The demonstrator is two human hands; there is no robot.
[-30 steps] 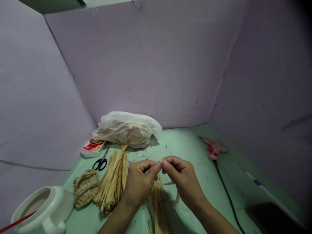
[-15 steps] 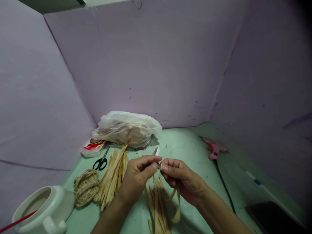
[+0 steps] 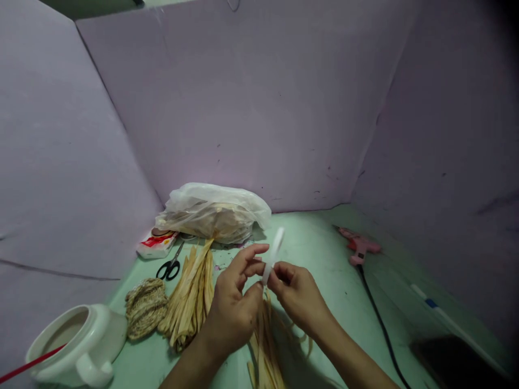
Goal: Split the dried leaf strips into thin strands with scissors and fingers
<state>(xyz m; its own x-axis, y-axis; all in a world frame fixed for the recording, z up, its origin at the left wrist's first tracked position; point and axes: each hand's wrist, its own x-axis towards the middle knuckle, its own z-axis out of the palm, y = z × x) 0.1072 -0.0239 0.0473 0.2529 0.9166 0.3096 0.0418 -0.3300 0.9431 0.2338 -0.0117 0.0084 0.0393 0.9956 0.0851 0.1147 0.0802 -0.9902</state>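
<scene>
A narrow white band [image 3: 276, 248], slightly curved and blurred, stands up between my hands. My left hand [image 3: 237, 300] grips its lower end between thumb and fingers, with the index finger raised. My right hand [image 3: 302, 297] is closed in a pinch against the band's right side. A thin dried strip [image 3: 305, 340], smeared by motion, trails below the right hand; the fingers hide its upper end. Beneath both hands lies a bundle of straw-coloured dried strips [image 3: 265, 351].
To the left are a white ceramic pot [image 3: 103, 335] with a red stick [image 3: 36, 363], a coil of braided cord [image 3: 146, 310], black scissors [image 3: 168, 267] and more dried strips [image 3: 192, 300]. Behind sits a plastic bag [image 3: 214, 213]. A pink glue gun [image 3: 359, 244] lies right.
The white band has swung up and now rises above my hands. My left fingers have opened out somewhat, and my right hand has turned. The hanging strip has shifted.
</scene>
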